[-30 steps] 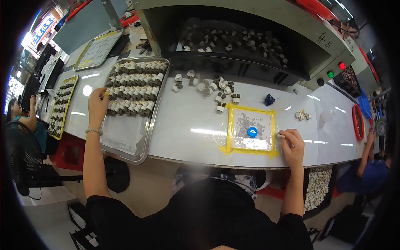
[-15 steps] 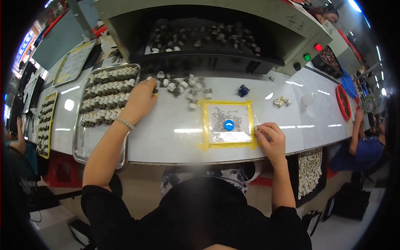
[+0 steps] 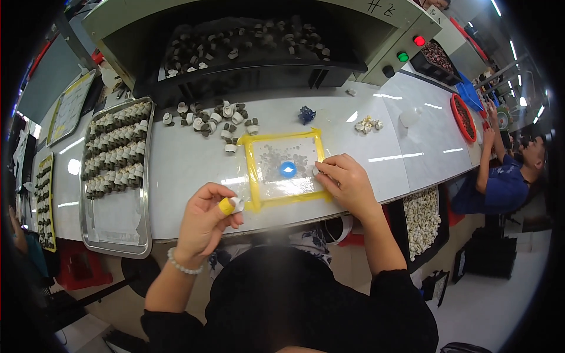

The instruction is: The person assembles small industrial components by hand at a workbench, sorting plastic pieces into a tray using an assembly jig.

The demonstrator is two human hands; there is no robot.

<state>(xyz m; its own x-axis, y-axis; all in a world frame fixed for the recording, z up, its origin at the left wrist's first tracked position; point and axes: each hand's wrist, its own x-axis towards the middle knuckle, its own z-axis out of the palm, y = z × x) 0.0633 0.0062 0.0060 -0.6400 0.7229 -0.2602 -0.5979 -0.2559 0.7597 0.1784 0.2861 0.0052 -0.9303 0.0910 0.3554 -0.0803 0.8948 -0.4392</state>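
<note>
Your left hand [image 3: 203, 226] is raised over the near edge of the worktop [image 3: 188, 167], its fingers curled around a white piece [image 3: 238, 204] held at the fingertips. A yellow wrap [image 3: 226, 206] sits on that hand's thumb, and a pale bracelet [image 3: 187, 270] circles the wrist. Your right hand [image 3: 351, 183] pinches a small piece [image 3: 316, 170], pale and mostly covered by your fingertips, at the right border of the square pad [image 3: 273, 189]. You have yellow tape [image 3: 251, 176] around the pad's edges and a blue disc [image 3: 288, 169] resting on it, near your right fingertips but apart from them.

Beyond the pad and to its left you have a loose cluster of parts [image 3: 203, 122], white with dark ends. Farther left, the metal tray [image 3: 147, 200] carries four rows of similar parts, with bare liner at its near end. Behind the pad lies a dark blue lump [image 3: 306, 115]; to the right of that is a small off-white heap [image 3: 369, 125], then a translucent bottle [image 3: 410, 117]. The machine [image 3: 388, 38] stands at the back, parts in its dark opening. At your right, a co-worker [image 3: 506, 182] in blue is by the red basin [image 3: 463, 117].
</note>
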